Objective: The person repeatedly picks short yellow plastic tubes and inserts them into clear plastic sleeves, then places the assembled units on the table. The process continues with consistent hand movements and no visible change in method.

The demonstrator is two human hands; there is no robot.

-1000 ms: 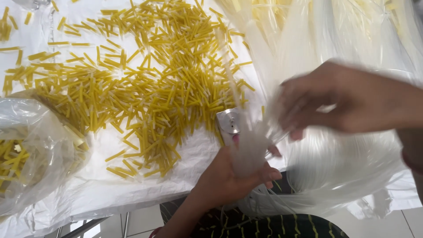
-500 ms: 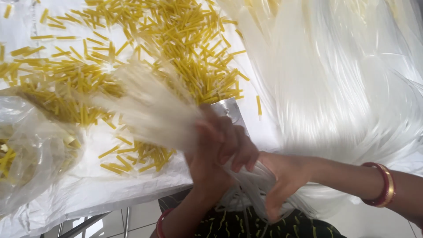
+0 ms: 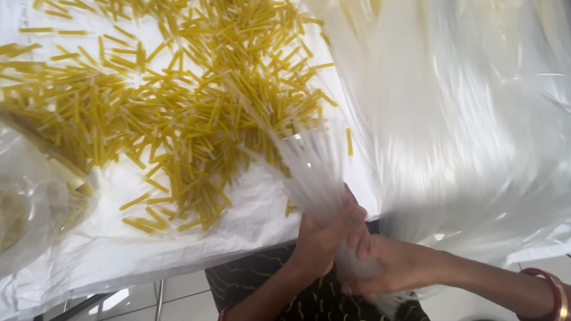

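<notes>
Both hands grip one bundle of clear plastic sleeves (image 3: 315, 172) at bench (image 3: 178, 249) edge: left hand (image 3: 324, 235) wrapped around it, right hand (image 3: 389, 267) clenched below. Yellow sticks (image 3: 178, 113) lie scattered beyond.

Bright, even daylight fills the scene; the heap of clear plastic sleeves (image 3: 464, 119) glares almost white, its detail washed out; the bundle of sleeves (image 3: 315, 172) smears with motion blur; the yellow sticks (image 3: 178, 107) are slightly soft; shadows on the white desk (image 3: 178, 249) stay faint; the bag (image 3: 30, 208) at left blurs.
</notes>
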